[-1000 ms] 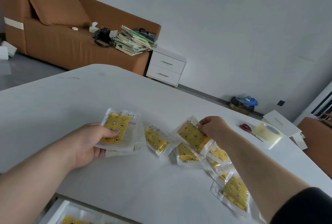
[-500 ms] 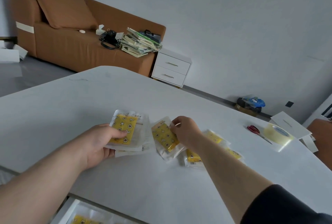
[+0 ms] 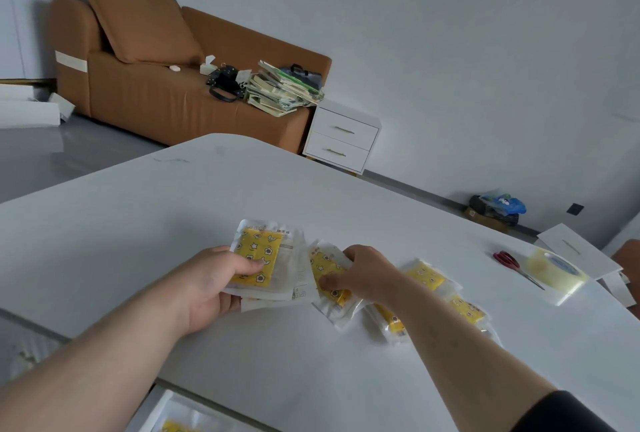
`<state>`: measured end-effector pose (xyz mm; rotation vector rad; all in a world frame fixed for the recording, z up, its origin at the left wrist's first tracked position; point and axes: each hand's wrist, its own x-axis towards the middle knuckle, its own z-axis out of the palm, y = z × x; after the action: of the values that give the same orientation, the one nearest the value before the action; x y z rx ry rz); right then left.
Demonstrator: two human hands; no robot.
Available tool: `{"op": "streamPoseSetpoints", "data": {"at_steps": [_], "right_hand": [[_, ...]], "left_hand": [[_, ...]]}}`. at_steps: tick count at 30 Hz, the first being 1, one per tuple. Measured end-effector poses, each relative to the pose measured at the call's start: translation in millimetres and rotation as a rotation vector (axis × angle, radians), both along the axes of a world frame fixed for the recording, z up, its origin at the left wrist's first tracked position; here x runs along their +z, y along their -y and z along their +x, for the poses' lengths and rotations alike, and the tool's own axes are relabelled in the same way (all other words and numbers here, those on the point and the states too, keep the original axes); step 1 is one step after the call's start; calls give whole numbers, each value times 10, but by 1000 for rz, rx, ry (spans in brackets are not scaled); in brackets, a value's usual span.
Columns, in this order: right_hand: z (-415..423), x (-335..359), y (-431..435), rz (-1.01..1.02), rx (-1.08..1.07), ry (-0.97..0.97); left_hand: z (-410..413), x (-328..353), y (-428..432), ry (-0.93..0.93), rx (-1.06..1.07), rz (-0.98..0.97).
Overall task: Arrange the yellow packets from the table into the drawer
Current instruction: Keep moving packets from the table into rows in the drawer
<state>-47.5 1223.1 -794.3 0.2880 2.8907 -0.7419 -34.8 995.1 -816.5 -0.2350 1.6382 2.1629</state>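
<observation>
White table (image 3: 138,258) | brown sofa (image 3: 156,102) behind | left hand (image 3: 211,289) grips packet stack (image 3: 258,255) | right hand (image 3: 367,272) pinches packet (image 3: 325,267)

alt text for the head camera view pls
A person's left hand holds a stack of yellow packets at a white table while the right hand pinches another packet; loose packets lie to the right, near red scissors and a tape roll.

looks like someone's living room: brown sofa (image 3: 180,99) sitting against the wall, white nightstand (image 3: 343,139) standing beside it, books (image 3: 284,90) piling up.
</observation>
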Motion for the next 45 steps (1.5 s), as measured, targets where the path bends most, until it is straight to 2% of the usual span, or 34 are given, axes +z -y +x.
{"op": "streamPoseSetpoints", "data": {"at_steps": [7, 10, 13, 15, 18, 22, 25, 28, 33, 38, 45], "right_hand": [[109, 62, -70, -254, -162, -288], [269, 134, -129, -562, -304, -363], [622, 268, -171, -932, -400, -345], [921, 356, -171, -1090, -404, -297], [1390, 463, -180, -1258, -407, -273], [1948, 635, -194, -1402, -529, -308], [2347, 712, -196, -1390, -634, -291], [2727, 679, -212, -1271, -719, -266], [3283, 449, -277, -1153, -733, -168], [3381, 111, -449, -1035, -739, -61], [3271, -299, -526, -897, -767, 111]], "left_hand": [[-3, 6, -2, -9, 15, -16], [40, 27, -20, -16, 45, -9], [173, 104, -37, -8, 75, 17], [314, 194, -41, 2, 64, 22], [577, 392, -64, -16, 20, 26], [1010, 652, -142, -15, -49, 0], [1399, 754, -190, -10, -86, -11], [1733, 801, -188, 54, -41, 74], [2182, 642, -133, 142, 27, 174], [2371, 490, -221, 82, -56, -27], [2345, -31, -342, 146, -183, -304]]}}
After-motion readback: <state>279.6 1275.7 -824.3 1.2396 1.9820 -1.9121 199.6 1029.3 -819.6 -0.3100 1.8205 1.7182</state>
